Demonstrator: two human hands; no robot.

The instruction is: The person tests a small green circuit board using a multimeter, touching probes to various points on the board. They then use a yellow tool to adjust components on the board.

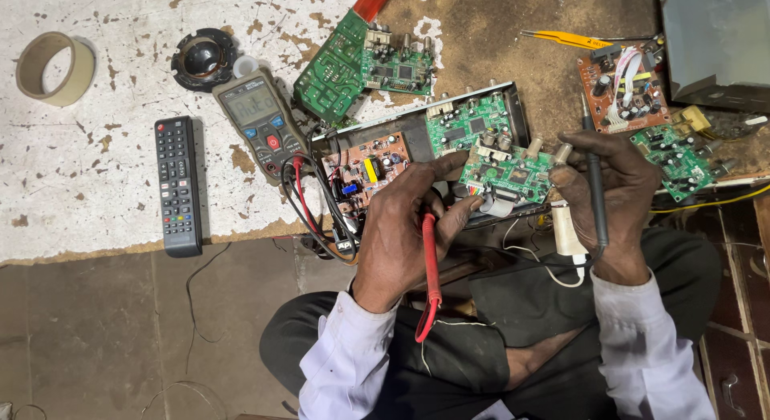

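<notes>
- Head view: the left hand [401, 227] has its fingers closed around a red probe [431, 259], which runs lengthwise toward the person; its tip meets the small green circuit board [507, 178].
- The right hand [613, 191] grips a black probe [595, 187], nearly upright, while its fingers pinch that board's right end above the open metal chassis [417, 131] on the counter [96, 179].

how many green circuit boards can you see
5: two overlapping at top centre, one in the metal case, one held by both hands, one at right. Others may be hidden.
</notes>
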